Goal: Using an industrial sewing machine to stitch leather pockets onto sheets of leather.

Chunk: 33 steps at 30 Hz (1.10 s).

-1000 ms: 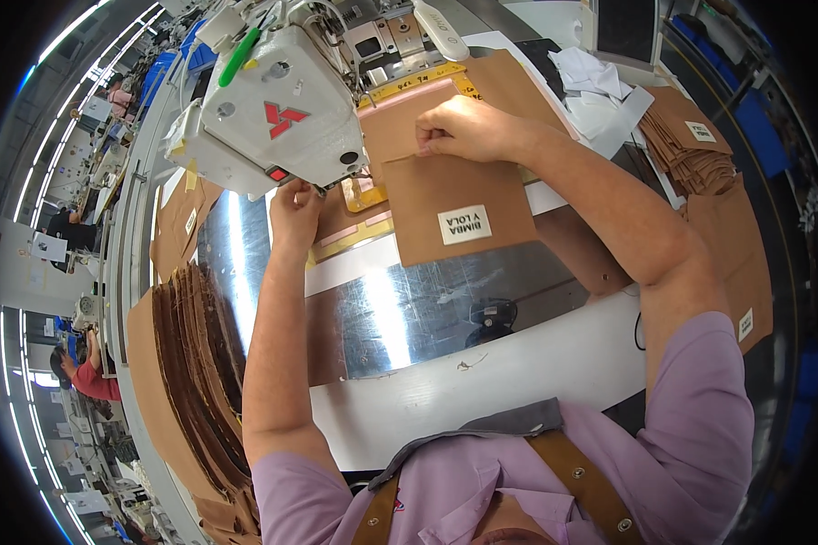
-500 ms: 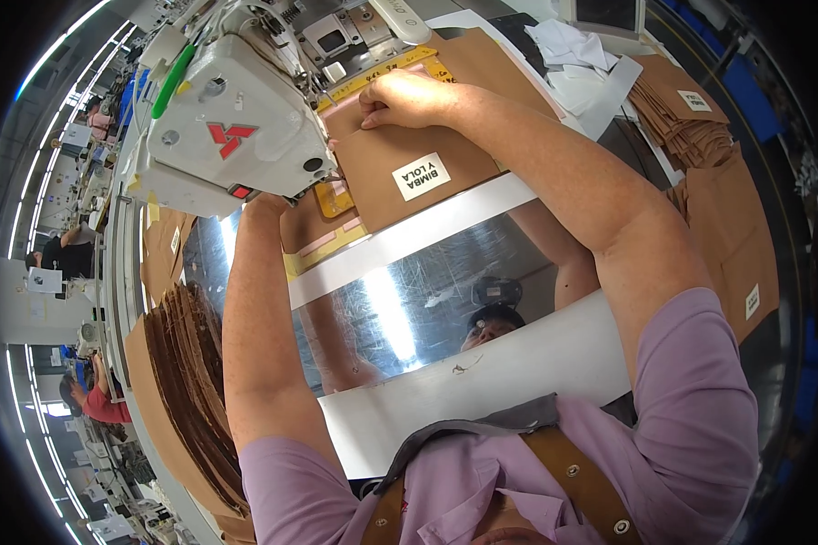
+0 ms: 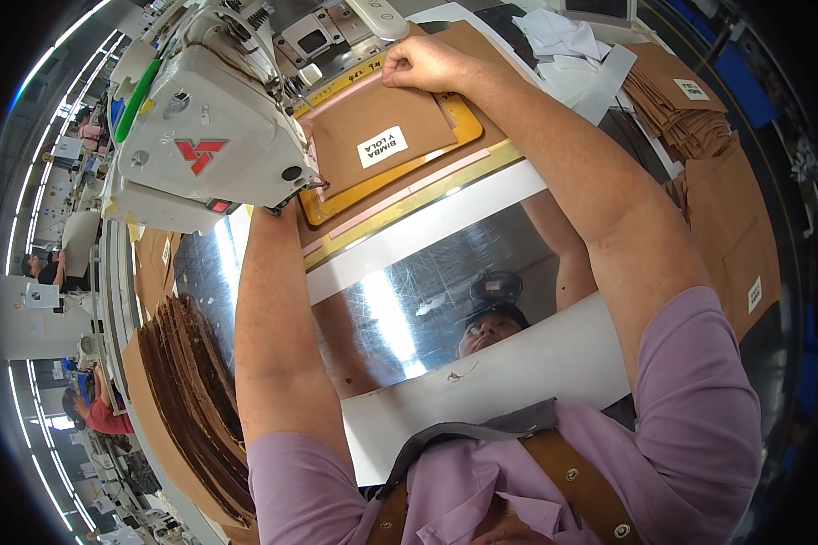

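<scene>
A brown fabric or leather-like panel (image 3: 373, 113) with a white label lies within a yellow template frame (image 3: 468, 120), beneath the head of a white sewing machine (image 3: 200, 154). Closed at the panel's far right edge, my right hand (image 3: 418, 65) has its thumb and fingertips pinched together on it. My left forearm (image 3: 286, 345) reaches up to the machine head, which covers the left hand and its fingers. Larger brown material (image 3: 482, 54) extends under and beyond the frame on the far right.
Brown pieces are stacked at left (image 3: 186, 391) and right (image 3: 677, 100). A shiny metal plate (image 3: 436, 291) lies between my forearms, with white sheeting around it. Crumpled white paper (image 3: 559, 41) sits at the back right. Other people work far left.
The labelled panel has moved left and away from me into the frame, uncovering the frame's near right corner. My right hand has shifted slightly farther away with it.
</scene>
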Available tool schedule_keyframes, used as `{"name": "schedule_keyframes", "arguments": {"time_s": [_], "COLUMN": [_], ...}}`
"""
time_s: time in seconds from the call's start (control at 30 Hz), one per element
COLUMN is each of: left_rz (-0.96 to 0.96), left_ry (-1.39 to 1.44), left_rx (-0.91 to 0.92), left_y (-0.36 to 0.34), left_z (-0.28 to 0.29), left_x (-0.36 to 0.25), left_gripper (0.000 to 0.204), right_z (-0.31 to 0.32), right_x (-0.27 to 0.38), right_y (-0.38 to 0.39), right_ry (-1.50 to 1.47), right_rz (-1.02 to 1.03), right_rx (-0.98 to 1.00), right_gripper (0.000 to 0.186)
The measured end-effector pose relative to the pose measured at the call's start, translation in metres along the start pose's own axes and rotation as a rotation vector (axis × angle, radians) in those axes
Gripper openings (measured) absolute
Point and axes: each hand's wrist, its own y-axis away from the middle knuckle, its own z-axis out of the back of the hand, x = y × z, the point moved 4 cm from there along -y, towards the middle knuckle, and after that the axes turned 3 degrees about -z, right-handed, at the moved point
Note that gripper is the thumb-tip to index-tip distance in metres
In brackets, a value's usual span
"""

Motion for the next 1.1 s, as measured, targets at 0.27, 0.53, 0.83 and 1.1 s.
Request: {"name": "schedule_keyframes", "arguments": {"time_s": [0.27,0.53,0.83,1.1], "left_rz": [-0.063,-0.179,-0.167,-0.315], "left_ry": [-0.268,-0.045,-1.568,-1.693], "left_rx": [0.093,-0.487,-0.454,-0.241], "left_y": [-0.012,0.001,0.011,0.034], "left_z": [-0.024,0.003,-0.016,-0.058], "left_x": [-0.003,0.0,-0.012,0.001], "left_gripper": [0.049,0.032,0.01,0.025], "right_z": [-0.008,-0.004,0.004,0.015], "right_x": [-0.016,-0.012,-0.011,-0.002], "right_y": [0.001,0.004,0.01,0.03], "right_ry": [0.099,0.19,0.075,0.546], "right_rz": [-0.009,-0.05,-0.022,0.211], "right_rx": [-0.3,-0.439,-0.443,-0.336], "right_gripper": [0.021,0.027,0.022,0.022]}}
